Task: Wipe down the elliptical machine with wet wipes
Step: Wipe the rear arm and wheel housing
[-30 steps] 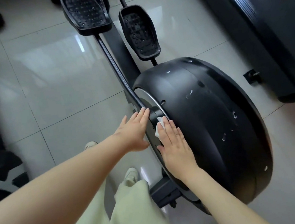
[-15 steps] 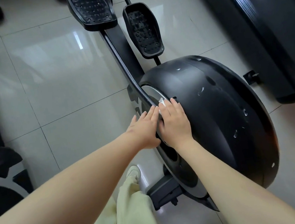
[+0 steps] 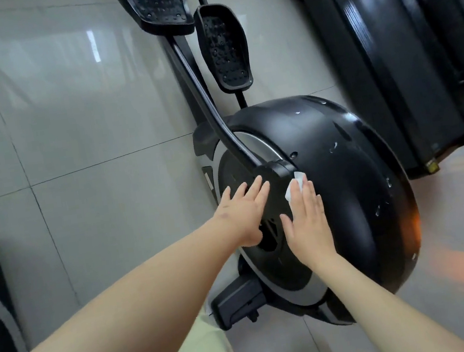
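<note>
Fingers of the right hand [image 3: 305, 219] lie flat and together, pressing a white wet wipe [image 3: 383, 174] onto the black flywheel housing [image 3: 346, 189] of the elliptical machine, just beside the crank arm [image 3: 217, 124]. The left hand [image 3: 244, 210] rests spread open on the side disc [image 3: 282, 270], holding nothing. Pedals [image 3: 221, 46] point away from the housing.

Left of the flywheel housing [image 3: 346, 189] the tiled floor [image 3: 70, 138] lies open, wide room for an arm to come in. The crank arm [image 3: 217, 124] slants across the wheel's face, ending just above both hands, the left hand [image 3: 245, 212] and the right hand [image 3: 305, 219], blocking a sweep upward. Two pedals [image 3: 221, 46] crowd the far end. On the right, a big dark machine [image 3: 400, 47] stands near the housing, leaving a narrow strip of floor between.
</note>
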